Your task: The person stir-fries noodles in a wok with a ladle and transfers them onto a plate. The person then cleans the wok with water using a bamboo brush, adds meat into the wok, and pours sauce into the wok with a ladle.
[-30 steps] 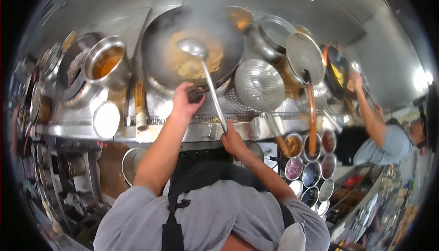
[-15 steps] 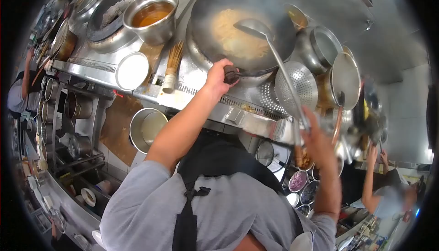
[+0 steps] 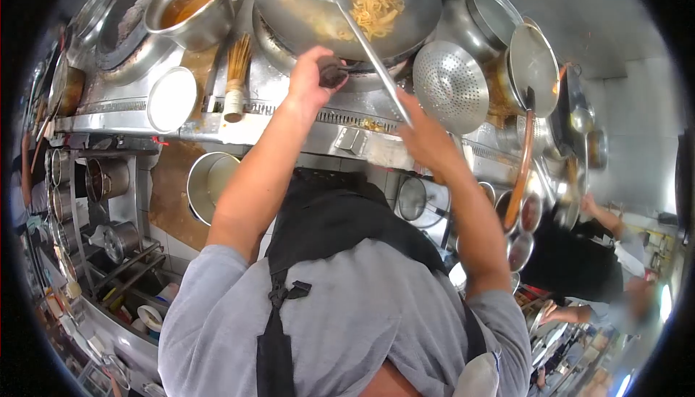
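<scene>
A large dark wok (image 3: 271, 6) sits on the burner at the top centre, with steaming noodles (image 3: 365, 2) in it. My left hand (image 3: 310, 81) is closed round the dark wok handle (image 3: 333, 73) at the wok's near edge. Closed round the long shaft of a metal ladle (image 3: 373, 57), my right hand (image 3: 427, 133) is in front of the stove, right of my left hand. The ladle's bowl is at the left side of the noodles. Right of the ladle lies a perforated metal strainer (image 3: 450, 86), apart from both hands.
A metal pot of orange liquid (image 3: 190, 7), a white round container (image 3: 171, 99) and a bamboo brush (image 3: 236, 78) stand on the left. At the right are a sieve (image 3: 534, 68) and stacked bowls (image 3: 496, 15). Co-workers' arms (image 3: 604, 216) show at far right.
The view has shifted, so the stove sits higher. The noodles look heaped toward the wok's far side, with less steam. My right hand and the ladle have moved left, closer to my left hand.
</scene>
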{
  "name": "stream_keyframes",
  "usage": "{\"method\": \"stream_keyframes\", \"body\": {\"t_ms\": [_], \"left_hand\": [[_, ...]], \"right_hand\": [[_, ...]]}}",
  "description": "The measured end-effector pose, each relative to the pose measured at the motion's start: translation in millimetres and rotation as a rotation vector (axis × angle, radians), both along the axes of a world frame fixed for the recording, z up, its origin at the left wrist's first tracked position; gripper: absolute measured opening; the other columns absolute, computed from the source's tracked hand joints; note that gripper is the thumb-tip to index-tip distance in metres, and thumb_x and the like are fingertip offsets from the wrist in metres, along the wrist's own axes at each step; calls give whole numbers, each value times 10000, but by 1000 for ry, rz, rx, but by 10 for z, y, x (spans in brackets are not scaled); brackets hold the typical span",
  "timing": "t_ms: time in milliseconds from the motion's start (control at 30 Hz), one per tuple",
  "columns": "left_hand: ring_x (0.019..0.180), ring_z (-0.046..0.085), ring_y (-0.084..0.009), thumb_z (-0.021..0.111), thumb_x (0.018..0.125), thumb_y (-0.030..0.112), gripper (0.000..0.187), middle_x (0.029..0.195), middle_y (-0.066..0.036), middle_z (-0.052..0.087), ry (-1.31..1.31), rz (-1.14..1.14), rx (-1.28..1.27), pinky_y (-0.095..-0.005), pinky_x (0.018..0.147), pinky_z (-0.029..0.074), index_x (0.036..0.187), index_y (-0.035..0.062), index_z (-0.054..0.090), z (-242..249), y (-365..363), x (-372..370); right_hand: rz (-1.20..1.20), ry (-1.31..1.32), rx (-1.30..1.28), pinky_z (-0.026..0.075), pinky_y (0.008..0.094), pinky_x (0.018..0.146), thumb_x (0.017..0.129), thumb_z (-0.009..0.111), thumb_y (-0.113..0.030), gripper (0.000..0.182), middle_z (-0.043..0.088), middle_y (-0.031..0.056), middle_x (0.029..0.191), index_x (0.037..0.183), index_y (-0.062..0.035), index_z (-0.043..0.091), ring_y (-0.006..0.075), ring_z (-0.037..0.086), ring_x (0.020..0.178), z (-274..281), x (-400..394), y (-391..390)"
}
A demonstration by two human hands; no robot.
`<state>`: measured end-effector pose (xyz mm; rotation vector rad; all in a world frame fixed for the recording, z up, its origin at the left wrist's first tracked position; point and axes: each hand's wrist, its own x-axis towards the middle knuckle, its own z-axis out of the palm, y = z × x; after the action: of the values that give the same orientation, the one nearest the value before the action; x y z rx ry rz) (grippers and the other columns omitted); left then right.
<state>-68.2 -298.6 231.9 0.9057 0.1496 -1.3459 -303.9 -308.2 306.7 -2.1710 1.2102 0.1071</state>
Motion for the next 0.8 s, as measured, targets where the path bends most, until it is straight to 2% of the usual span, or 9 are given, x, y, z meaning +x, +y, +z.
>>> {"method": "stream_keyframes", "body": {"t_ms": [67, 167, 233, 367, 533, 600, 700, 733, 800], "left_hand": [[739, 610, -236, 588, 782, 191, 181, 778, -111, 618, 2, -9, -12, -417, 680, 519, 912, 71, 553, -49, -2, 20], [771, 611, -244, 595, 777, 188, 193, 813, -118, 615, -30, -18, -25, -431, 688, 515, 929, 78, 547, -71, -2, 9], [800, 611, -259, 601, 774, 180, 208, 860, -130, 605, 29, -17, -38, -441, 689, 512, 946, 83, 535, -118, -32, 38], [816, 611, -280, 610, 772, 184, 167, 870, -143, 626, 15, 0, -9, -426, 734, 507, 893, 86, 547, -42, -11, 28], [814, 614, -275, 594, 783, 171, 191, 855, -139, 614, -41, -34, -25, -447, 696, 509, 940, 76, 540, -56, 15, 54], [803, 610, -261, 584, 785, 172, 162, 846, -127, 625, 27, -18, 8, -428, 693, 500, 912, 76, 556, -22, 98, 25], [802, 602, -250, 590, 780, 178, 158, 837, -112, 627, 41, 22, -102, -413, 714, 486, 895, 73, 566, 364, 520, -210], [802, 599, -245, 590, 778, 181, 154, 831, -107, 627, 71, 11, -37, -407, 723, 479, 886, 74, 569, 384, 642, -266], [795, 593, -233, 579, 781, 187, 143, 824, -98, 619, 107, 9, 101, -404, 753, 465, 878, 83, 563, 347, 689, -311]], "right_hand": [[12, -61, 20, 422, 463, 953, 882, 472, -131, 621, 485, 281, 1293, 1444, -270, 249, 451, 528, 1116, 121, -480, -52], [27, 30, -130, 444, 513, 870, 866, 485, -118, 614, 601, 277, 1085, 1432, -223, 272, 459, 578, 1000, 235, -707, -227], [-46, 100, -182, 440, 513, 880, 875, 460, -117, 590, 594, 275, 1110, 1425, -231, 281, 454, 575, 1018, 231, -421, -548], [-263, -9, 104, 416, 469, 942, 848, 493, -134, 658, 525, 275, 1243, 1447, -248, 247, 434, 541, 1109, 33, 519, -528], [-10, -198, 59, 427, 426, 933, 851, 525, -97, 648, 528, 237, 1268, 1438, -165, 259, 388, 563, 1095, -381, 111, -24], [13, -406, 29, 487, 368, 781, 854, 548, -71, 661, 575, 191, 1179, 1442, -135, 252, 287, 628, 880, -259, -274, 114], [-91, -494, 158, 464, 297, 606, 859, 557, -67, 652, 584, 133, 1036, 1440, -138, 272, 164, 544, 638, -15, -586, 181], [-197, -475, 105, 413, 342, 811, 869, 540, -90, 639, 512, 181, 1195, 1444, -117, 262, 272, 503, 937, 100, -643, 285], [-304, -447, 76, 362, 387, 1016, 879, 523, -113, 629, 441, 230, 1353, 1447, -96, 253, 380, 462, 1236, 399, -651, 473]]}}
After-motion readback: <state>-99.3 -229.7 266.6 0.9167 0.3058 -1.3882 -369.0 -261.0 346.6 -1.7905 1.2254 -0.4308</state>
